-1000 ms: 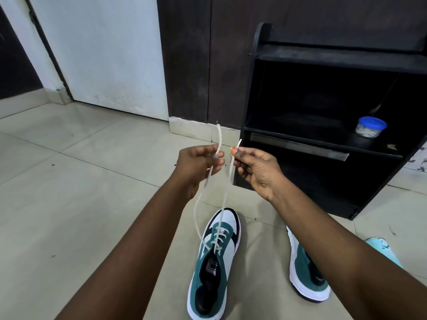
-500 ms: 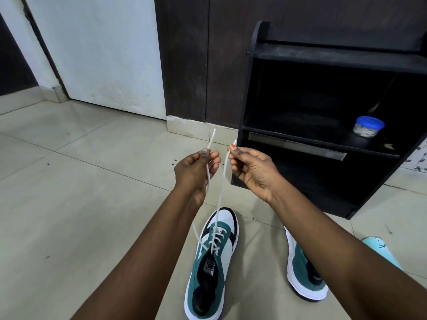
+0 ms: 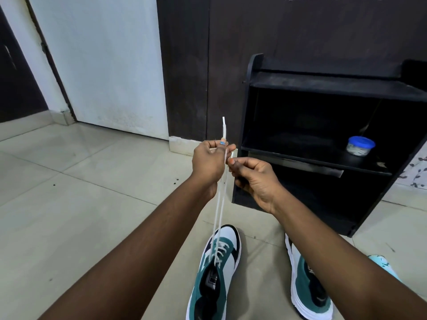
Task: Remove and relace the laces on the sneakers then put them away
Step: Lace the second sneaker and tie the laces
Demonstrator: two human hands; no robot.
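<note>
A teal, white and black sneaker (image 3: 213,280) lies on the floor between my forearms, toe pointing away, laced through its front eyelets. Its white lace (image 3: 219,204) runs up taut in two strands to my hands. My left hand (image 3: 209,161) pinches one strand, whose tip stands up above the fingers. My right hand (image 3: 251,174) pinches the other strand close to its tip, just right of the left hand. A second matching sneaker (image 3: 307,287) lies to the right, partly hidden by my right forearm; no lace shows on it.
A black open shelf unit (image 3: 323,139) stands on the tiled floor to the right, holding a small blue-lidded jar (image 3: 360,146). A light blue item (image 3: 383,266) peeks out at the lower right. A white door and dark wall panels are behind.
Both hands have come closer together, and the two lace strands now run taut and nearly parallel. The lace tip above my left hand sticks up higher. The camera has tilted upward.
</note>
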